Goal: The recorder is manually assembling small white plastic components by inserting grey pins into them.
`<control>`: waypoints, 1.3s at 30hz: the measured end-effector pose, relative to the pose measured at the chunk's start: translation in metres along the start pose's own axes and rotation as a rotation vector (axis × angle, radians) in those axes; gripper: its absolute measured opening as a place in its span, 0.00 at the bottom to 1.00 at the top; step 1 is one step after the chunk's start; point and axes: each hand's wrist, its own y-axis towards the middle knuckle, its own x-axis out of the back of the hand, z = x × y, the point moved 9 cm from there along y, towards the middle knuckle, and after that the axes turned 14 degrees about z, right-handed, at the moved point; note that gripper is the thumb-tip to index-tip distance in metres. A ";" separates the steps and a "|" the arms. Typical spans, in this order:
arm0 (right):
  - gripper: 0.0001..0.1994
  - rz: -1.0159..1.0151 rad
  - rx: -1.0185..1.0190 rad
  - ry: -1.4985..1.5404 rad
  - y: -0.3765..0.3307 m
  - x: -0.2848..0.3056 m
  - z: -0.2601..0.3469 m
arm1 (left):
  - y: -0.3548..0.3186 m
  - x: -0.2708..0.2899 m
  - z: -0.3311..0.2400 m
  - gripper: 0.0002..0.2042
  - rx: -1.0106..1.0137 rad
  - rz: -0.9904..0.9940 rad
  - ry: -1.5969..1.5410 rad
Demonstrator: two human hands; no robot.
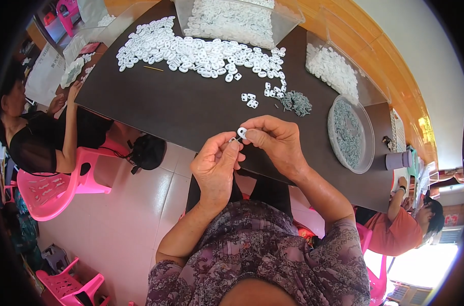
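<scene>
Over the table's front edge, my two hands meet at the fingertips. My right hand (279, 145) is closed in a pinch on a small white oval plastic piece (242, 132) with a dark hole. Close against it, my left hand (216, 163) pinches a tiny white part (233, 139), mostly hidden by thumb and fingers. Something thin and dark shows between the two. Beyond the hands lie a few white two-hole pieces (249, 99) and a small heap of short grey springs or pins (296, 103), too small to tell which.
A wide spread of white ovals (191, 53) covers the far dark table (191, 102), near a yellow stick (153, 68). Clear bins (290, 18) of white pieces stand behind. At right are a round tray (367, 158) and a lidded cup (398, 160). People sit at both sides.
</scene>
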 end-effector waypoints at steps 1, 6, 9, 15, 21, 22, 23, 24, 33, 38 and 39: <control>0.06 -0.001 -0.001 0.000 -0.001 -0.001 -0.001 | 0.000 0.000 0.000 0.08 -0.010 -0.004 0.029; 0.06 -0.039 0.123 -0.335 -0.005 -0.001 0.010 | 0.000 -0.002 0.004 0.08 -0.017 -0.001 0.043; 0.07 -0.039 0.120 -0.413 -0.006 -0.004 0.011 | 0.000 -0.002 0.005 0.10 -0.024 0.007 0.036; 0.06 -0.113 0.200 -0.494 -0.008 -0.003 0.016 | 0.002 -0.004 0.004 0.13 -0.016 0.024 -0.001; 0.07 -0.124 0.257 -0.555 -0.011 -0.003 0.018 | 0.002 -0.006 0.011 0.14 -0.037 0.033 -0.030; 0.07 -0.125 0.256 -0.555 -0.012 -0.004 0.017 | 0.002 -0.007 0.011 0.14 -0.046 0.037 -0.037; 0.08 -0.120 0.273 -0.548 -0.012 -0.005 0.016 | 0.002 -0.007 0.011 0.14 -0.044 0.038 -0.037; 0.10 -0.114 0.290 -0.542 -0.013 -0.006 0.015 | 0.003 -0.006 0.011 0.14 -0.037 0.036 -0.066; 0.16 -0.076 0.352 -0.706 -0.016 -0.017 0.030 | 0.004 -0.003 0.008 0.13 -0.016 0.006 -0.116; 0.17 -0.061 0.320 -0.658 -0.016 -0.016 0.025 | 0.003 -0.003 0.008 0.12 0.033 -0.036 -0.213; 0.17 -0.068 0.312 -0.639 -0.016 -0.015 0.023 | 0.003 -0.003 0.007 0.12 0.021 -0.035 -0.208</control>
